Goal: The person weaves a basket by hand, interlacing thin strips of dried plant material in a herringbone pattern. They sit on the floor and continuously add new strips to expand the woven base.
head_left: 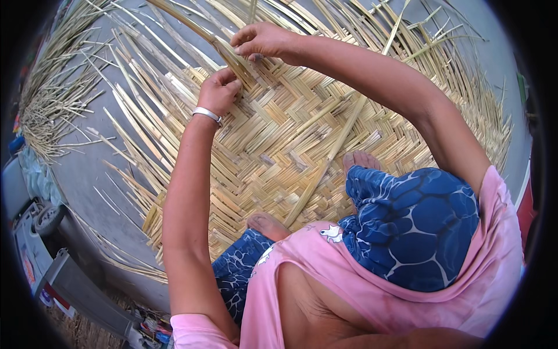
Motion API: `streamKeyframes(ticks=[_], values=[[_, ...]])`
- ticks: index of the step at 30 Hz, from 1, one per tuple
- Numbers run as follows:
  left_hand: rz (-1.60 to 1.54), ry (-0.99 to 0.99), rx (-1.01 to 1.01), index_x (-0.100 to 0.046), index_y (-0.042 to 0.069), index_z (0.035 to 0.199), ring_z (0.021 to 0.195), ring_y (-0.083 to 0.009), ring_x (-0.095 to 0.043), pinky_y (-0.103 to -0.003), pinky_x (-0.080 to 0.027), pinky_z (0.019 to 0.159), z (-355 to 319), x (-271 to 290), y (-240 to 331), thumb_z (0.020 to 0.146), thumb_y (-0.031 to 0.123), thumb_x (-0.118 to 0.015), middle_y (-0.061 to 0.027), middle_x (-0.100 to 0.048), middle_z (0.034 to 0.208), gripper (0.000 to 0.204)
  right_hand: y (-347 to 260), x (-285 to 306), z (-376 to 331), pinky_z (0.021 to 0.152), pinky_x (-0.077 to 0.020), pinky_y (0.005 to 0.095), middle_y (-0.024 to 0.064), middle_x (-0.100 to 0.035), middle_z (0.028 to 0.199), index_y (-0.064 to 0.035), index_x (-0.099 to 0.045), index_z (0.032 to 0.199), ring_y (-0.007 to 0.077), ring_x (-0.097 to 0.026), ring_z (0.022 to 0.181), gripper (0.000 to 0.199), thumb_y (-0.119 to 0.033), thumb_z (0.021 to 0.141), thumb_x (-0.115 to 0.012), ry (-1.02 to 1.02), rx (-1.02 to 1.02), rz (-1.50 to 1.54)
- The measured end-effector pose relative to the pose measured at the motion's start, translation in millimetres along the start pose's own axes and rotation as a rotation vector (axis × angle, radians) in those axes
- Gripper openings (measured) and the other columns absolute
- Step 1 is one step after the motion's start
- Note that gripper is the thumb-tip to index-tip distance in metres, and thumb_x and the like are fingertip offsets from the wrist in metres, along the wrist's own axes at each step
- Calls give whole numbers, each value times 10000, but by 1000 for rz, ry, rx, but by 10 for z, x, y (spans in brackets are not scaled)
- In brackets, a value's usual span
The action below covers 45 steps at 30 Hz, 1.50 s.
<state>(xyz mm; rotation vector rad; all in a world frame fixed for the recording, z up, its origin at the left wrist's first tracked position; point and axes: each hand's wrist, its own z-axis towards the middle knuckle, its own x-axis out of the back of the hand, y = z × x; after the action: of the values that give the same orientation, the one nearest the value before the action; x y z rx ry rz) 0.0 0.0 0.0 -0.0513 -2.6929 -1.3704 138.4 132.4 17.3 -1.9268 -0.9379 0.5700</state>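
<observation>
A large mat (273,125) of flat, split-cane strips in a zigzag weave lies beneath me, its loose strip ends fanning outward. At its far left part, a long brownish cane strip (200,29) slants up from the weave toward the upper left. My left hand (220,92), with a silver bracelet at the wrist, is closed beside the foot of this strip, its fingertips partly hidden against the cane. Just beyond it, my right hand (264,43) curls thumb and fingers together at the strip's right edge. Both hands work close together, low over the mat.
My bare feet (361,160) rest on the mat. A loose pale strip (325,166) crosses the weave diagonally. Bundled thin stalks (55,110) lie on the grey floor (87,168) at far left. A grey object with a wheel (46,218) stands at the left edge.
</observation>
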Motion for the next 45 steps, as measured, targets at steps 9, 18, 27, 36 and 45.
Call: streamKeyframes(ticks=[9,18,27,36,45], values=[[-346,53,102,-612,42,1005,751,-119,-606,-235,-506,636,60,65,79,827,33,-561,-33,-640,867,185,329,21,-627,584,-509,218,54,-611,825,-31,-577,1007,99,-610,677,129,-60,883,-560,348,-15,44],[-473,176,110,-615,58,990,720,-115,-623,-244,-535,598,32,60,21,858,132,-621,-31,-640,827,151,12,-50,-765,532,-516,244,76,-650,748,-45,-570,1155,112,-640,625,280,-81,879,-540,47,-115,-293],[-373,288,23,-621,30,1021,696,-120,-633,-234,-509,543,-3,-45,56,839,129,-647,-45,-647,841,209,-363,-332,370,698,-494,365,142,-658,822,-35,-607,923,262,-650,780,349,-316,747,-717,139,397,-841],[56,622,-172,-644,-35,925,614,-116,-611,-264,-496,504,167,-221,-112,811,106,-615,-61,-627,683,185,-408,-386,317,688,-499,417,130,-664,808,-73,-641,872,310,-643,774,244,-242,697,-637,226,353,-1009],[-414,309,-42,-614,-18,903,646,-122,-625,-232,-503,499,14,-38,42,814,96,-657,-64,-629,773,151,-237,-314,670,672,-500,351,109,-673,789,-53,-667,950,217,-651,717,265,-207,734,-669,-51,348,-644]])
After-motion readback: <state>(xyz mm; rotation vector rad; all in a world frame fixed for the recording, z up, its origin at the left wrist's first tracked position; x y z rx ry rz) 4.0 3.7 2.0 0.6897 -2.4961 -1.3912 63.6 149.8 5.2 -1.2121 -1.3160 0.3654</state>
